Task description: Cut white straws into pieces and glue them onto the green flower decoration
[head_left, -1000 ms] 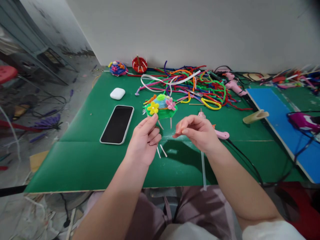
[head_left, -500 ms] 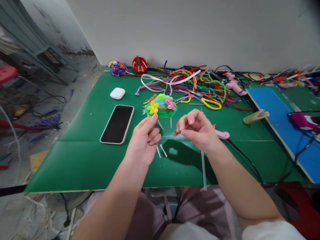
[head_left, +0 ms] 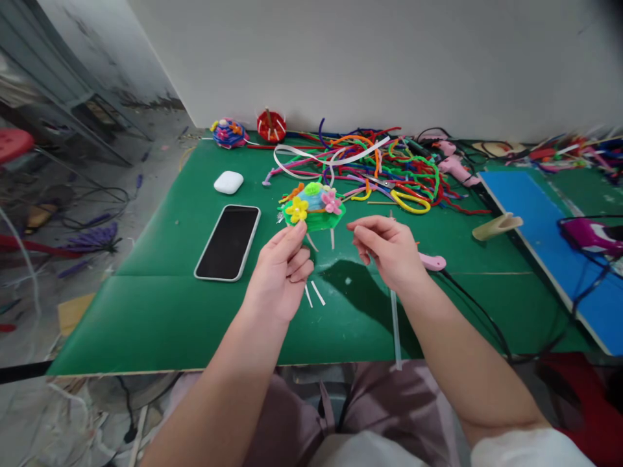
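Note:
My left hand point(head_left: 287, 263) pinches the near edge of a small pipe cleaner craft point(head_left: 316, 219), holding it above the table. It has a green base, a light blue dome, and yellow, pink and orange flowers; thin pale strips hang beneath. To its right, my right hand point(head_left: 387, 246) is raised and apart from the craft. The thumb and index finger press together, and the other fingers curl; anything between the tips is too small or hidden to make out. Two white strips point(head_left: 315, 294) lie below my left hand. A glue gun with a pink handle point(head_left: 433, 262) lies partly behind my right hand.
On the green table point(head_left: 160, 311) lie a phone point(head_left: 228, 242) and a white case point(head_left: 228, 182). Tangled pipe cleaners point(head_left: 413, 165), scissors point(head_left: 409, 202) and two finished crafts sit at the back. A clear stick point(head_left: 395, 331) overhangs the front edge. A blue board point(head_left: 540, 227) lies right.
My right hand has turned, its fingertips moving slightly up and right, away from the craft. Its fingers have drawn closer together. My left hand and the craft stay nearly still.

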`<state>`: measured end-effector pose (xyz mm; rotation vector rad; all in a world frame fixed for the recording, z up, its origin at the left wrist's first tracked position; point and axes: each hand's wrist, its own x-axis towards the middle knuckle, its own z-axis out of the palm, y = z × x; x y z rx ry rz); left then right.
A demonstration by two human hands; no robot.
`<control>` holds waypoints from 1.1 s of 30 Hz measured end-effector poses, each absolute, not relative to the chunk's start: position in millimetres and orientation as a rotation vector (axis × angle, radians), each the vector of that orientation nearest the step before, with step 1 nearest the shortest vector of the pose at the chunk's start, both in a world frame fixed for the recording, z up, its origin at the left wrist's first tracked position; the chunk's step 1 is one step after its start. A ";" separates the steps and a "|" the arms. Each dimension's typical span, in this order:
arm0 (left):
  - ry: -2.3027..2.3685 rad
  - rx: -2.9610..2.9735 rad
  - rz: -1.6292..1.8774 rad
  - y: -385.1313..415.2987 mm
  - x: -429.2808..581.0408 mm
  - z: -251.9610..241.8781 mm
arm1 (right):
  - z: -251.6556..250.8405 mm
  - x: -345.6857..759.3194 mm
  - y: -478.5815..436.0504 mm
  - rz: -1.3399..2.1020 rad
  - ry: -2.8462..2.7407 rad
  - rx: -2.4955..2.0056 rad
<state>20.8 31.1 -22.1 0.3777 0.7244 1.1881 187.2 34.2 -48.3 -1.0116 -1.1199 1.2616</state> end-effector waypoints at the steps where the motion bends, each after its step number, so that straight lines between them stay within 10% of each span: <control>1: 0.722 0.379 1.188 30.8 20.7 -22.0 | -48.4 187.3 34.8 1.262 -1.106 -1.033; 33: 1.015 0.311 1.046 53.3 23.3 -55.9 | -50.1 192.4 42.8 1.257 -0.928 -1.103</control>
